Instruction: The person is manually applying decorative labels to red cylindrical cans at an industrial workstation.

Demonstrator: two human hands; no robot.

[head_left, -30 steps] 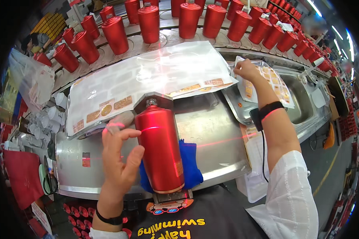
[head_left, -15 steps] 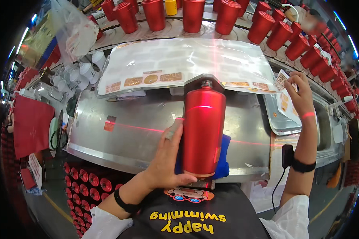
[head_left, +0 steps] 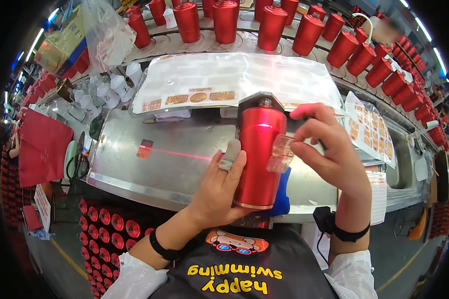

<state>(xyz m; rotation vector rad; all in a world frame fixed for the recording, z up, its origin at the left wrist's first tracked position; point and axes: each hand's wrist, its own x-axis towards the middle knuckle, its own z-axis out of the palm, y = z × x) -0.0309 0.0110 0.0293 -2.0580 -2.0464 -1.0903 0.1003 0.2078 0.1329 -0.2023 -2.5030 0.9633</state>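
Head view: a red bottle [head_left: 260, 164] lies at the centre of the frame, its neck toward the top beside a dark angular bracket [head_left: 251, 101], over the metal worktop [head_left: 184, 142]. At lower centre, the left grip [head_left: 212, 197] touches the bottle's left side; whether it clasps firmly cannot be told. Right of centre, the right grip [head_left: 336, 155] pinches a clear, gold-printed label [head_left: 281, 153], which overlaps the bottle's right edge. A blue cloth [head_left: 283, 193] shows beneath the bottle.

left hand [head_left: 215, 193]: half-curled, palm turned inward | right hand [head_left: 329, 149]: thumb and forefinger pinched together
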